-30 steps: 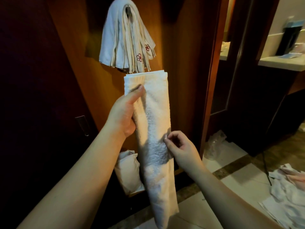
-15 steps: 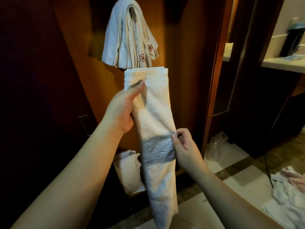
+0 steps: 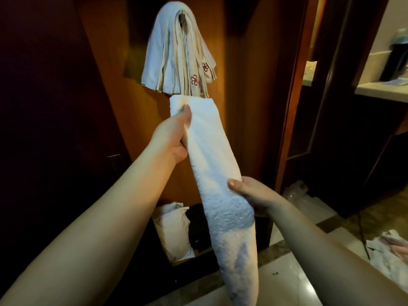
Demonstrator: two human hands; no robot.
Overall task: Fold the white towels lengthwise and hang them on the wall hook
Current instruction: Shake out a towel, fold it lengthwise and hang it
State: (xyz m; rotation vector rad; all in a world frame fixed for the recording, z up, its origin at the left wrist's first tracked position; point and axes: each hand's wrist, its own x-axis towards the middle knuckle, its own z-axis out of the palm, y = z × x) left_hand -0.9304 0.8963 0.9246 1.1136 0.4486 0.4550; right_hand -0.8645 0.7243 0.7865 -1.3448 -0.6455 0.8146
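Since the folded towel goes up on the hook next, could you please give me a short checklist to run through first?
1. Folded towel is one long narrow strip: ok.
2. Left hand grips near its top end: ok.
3. Right hand holds its middle, thumb in front: ok.
4. Lower end clear of the floor: cannot tell, it runs out of frame.
5. Wall hook has room: cannot tell, hung towels cover most of it.

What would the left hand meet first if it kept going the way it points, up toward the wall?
Probably the hung towels on the hook, just above the folded towel the left hand grips; depth is unclear.
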